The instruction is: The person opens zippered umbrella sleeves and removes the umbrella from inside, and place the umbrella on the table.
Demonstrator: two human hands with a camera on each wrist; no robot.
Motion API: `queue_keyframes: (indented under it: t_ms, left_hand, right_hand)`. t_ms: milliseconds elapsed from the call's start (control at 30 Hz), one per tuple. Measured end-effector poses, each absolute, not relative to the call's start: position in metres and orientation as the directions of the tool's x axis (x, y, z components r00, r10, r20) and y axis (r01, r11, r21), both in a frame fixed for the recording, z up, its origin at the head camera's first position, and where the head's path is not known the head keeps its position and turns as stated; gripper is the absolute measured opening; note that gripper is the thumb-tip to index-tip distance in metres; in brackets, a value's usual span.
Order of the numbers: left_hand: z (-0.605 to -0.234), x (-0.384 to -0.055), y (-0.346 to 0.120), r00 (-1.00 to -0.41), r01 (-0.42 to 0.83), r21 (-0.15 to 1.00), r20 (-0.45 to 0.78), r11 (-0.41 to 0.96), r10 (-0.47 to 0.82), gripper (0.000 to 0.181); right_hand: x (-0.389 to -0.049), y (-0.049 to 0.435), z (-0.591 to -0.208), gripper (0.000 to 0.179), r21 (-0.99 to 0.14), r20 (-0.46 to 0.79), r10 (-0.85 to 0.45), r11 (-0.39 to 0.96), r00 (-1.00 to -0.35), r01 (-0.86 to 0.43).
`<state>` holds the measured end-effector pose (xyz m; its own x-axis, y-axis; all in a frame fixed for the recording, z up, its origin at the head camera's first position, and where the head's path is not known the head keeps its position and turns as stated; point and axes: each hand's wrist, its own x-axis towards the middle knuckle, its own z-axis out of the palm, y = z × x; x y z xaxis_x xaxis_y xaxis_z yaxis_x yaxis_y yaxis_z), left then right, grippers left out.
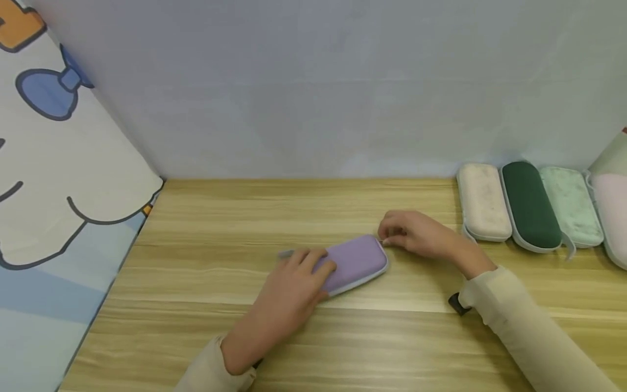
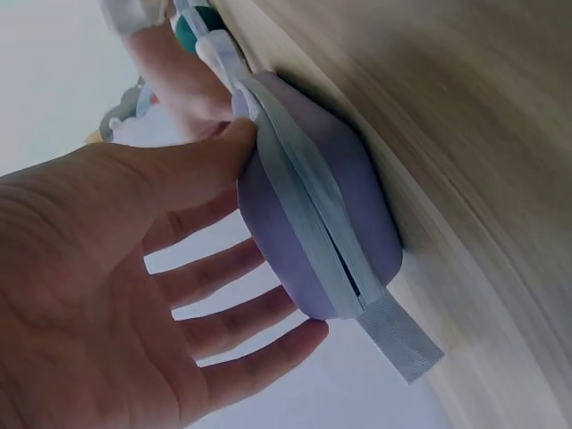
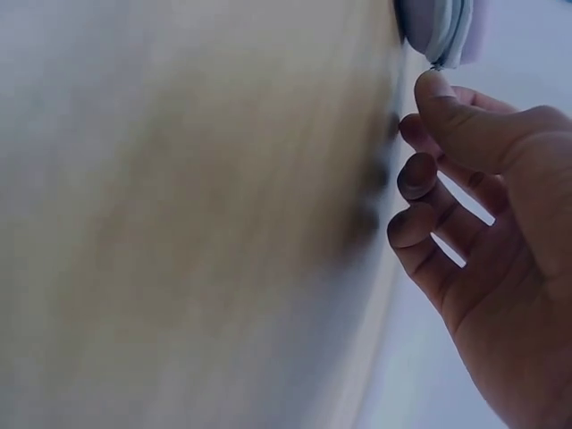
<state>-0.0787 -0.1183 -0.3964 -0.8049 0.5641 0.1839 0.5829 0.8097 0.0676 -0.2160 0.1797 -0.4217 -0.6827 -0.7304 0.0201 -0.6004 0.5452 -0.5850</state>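
A purple zip case point(image 1: 354, 262) with a pale zipper band point(image 2: 308, 188) lies flat on the wooden table, slightly angled. My left hand point(image 1: 294, 286) holds its left part, fingers over the top and thumb at the zipper side. From that end sticks out a grey fabric tab point(image 2: 402, 340), and a narrow dark slit shows in the zipper beside it. At the case's right end, my right hand point(image 1: 416, 234) pinches the zipper pull point(image 3: 436, 68) between thumb and index finger. The pull is mostly hidden by the fingertips; the other fingers are loosely curled.
Along the table's back right stand a cream case point(image 1: 484, 201), a dark green case point(image 1: 531, 207), a mint case point(image 1: 572, 206) and a pale pink case point(image 1: 612, 212), side by side. A grey wall point(image 1: 313, 87) rises behind; a cartoon-printed sheet point(image 1: 108, 158) borders the left edge.
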Motion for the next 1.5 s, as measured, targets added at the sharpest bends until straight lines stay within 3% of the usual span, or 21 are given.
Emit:
queue_keyframes:
  t_ms: [267,667,833,1133,1500]
  left_hand:
    - [-0.396,-0.086,-0.12,-0.824,0.548,0.091,0.228,0.831,0.519,0.053]
    - [-0.396,-0.094,-0.121,-0.795,0.595,0.127,0.239,0.794,0.558,0.052]
    - [-0.396,-0.096,-0.123,-0.775,0.619,0.129,0.257,0.775,0.577,0.047]
    - [-0.396,-0.094,-0.123,-0.729,0.666,0.056,0.261,0.744,0.633,0.03]
    - [-0.396,-0.097,-0.122,-0.712,0.683,0.025,0.245,0.73,0.658,0.026]
  right_hand:
    - [-0.2,0.188,-0.42,0.013,-0.586,0.004,-0.696,0.58,-0.718,-0.566]
    - [-0.181,0.195,-0.414,0.01,-0.614,-0.022,-0.647,0.611,-0.762,-0.5]
    - [-0.18,0.194,-0.414,0.002,-0.61,0.001,-0.652,0.6,-0.758,-0.517]
    - [-0.183,0.19,-0.417,0.006,-0.582,0.047,-0.643,0.604,-0.764,-0.544]
    - [-0.188,0.185,-0.425,0.004,-0.6,0.063,-0.614,0.607,-0.787,-0.521]
